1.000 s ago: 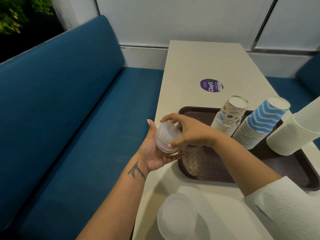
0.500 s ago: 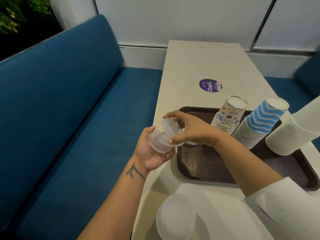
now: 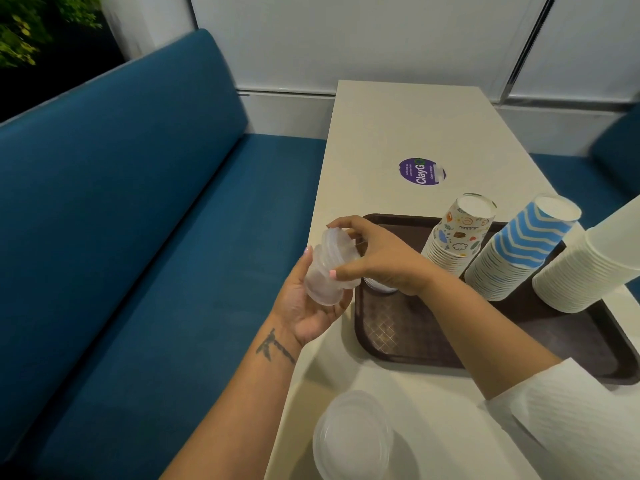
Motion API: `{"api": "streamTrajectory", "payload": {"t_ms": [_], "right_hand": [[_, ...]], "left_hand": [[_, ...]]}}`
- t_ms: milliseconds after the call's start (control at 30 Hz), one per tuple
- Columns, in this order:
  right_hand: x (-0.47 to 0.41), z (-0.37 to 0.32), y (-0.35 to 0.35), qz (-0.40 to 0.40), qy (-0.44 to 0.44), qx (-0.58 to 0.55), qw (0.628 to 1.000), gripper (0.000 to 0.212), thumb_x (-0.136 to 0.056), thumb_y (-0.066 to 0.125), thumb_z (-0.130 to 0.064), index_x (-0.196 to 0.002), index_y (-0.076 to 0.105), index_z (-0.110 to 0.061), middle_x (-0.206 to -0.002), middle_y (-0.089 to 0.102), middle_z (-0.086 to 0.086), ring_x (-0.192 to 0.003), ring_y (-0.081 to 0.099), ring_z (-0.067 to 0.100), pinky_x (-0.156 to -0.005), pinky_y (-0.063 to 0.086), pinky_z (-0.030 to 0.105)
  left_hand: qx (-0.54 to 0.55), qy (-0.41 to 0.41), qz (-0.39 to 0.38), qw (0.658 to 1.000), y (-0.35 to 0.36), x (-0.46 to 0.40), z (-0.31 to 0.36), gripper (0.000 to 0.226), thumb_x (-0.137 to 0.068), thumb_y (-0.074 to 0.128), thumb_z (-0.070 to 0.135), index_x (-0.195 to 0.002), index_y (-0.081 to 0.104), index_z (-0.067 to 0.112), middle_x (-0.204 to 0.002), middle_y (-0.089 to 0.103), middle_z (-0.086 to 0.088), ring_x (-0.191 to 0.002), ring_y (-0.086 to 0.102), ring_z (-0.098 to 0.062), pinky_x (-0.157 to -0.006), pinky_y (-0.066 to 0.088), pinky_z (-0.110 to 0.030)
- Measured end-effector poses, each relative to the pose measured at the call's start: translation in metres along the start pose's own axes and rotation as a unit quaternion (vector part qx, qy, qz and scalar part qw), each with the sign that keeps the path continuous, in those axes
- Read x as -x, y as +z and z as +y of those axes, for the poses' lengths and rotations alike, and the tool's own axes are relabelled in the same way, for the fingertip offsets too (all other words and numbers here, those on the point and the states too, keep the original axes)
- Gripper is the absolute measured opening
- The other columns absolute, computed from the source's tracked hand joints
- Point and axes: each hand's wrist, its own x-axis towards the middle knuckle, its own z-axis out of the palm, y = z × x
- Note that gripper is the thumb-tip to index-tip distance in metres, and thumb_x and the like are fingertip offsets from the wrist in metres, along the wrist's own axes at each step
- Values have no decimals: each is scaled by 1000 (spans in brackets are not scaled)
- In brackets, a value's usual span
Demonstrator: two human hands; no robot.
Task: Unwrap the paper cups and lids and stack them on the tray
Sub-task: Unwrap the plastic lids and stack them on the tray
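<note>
Cradling a stack of clear lids point(image 3: 320, 284) in the left hand point(image 3: 304, 306), right hand point(image 3: 377, 261) fingers point(image 3: 341, 223) pinching off its upper portion, just beside the tray point(image 3: 391, 336) edge, presumably for stacking there.

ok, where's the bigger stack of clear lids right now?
Head view, bottom centre: the bigger lid stack sits on the table at its near edge, in front of the brown tray and below both forearms, untouched by either hand.
</note>
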Motion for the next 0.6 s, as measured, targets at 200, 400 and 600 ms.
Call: {"api": "streamTrajectory", "payload": {"t_ms": [200,400,600], "right_hand": [[-1,3,17,28,-33,125,991,71,-68,78,-24,-130,45,-35,-123,47,-5,-110,47,12,-87,41,24],[-3,5,16,-3,-30,177,984,75,-68,78,-26,-133,42,-34,-124,45,-5,-111,46,12,-89,44,25],[-3,5,8,17,-20,156,987,71,-68,79,-27,-129,43,-34,-125,47,-4,-108,50,16,-88,52,32]], "left_hand": [[-39,-14,3,999,5,-4,-6,55,-89,42,65,-117,61,23,-108,71,-10,-100,68,-30,-89,49,-56],[-35,-21,-25,999,6,-2,-1,65,-84,43,67,-125,58,18,-123,62,-16,-102,66,-36,-83,50,-59],[-53,-30,7,998,10,-3,0,46,-94,39,49,-124,56,17,-105,67,-14,-91,68,-29,-78,55,-44]]}}
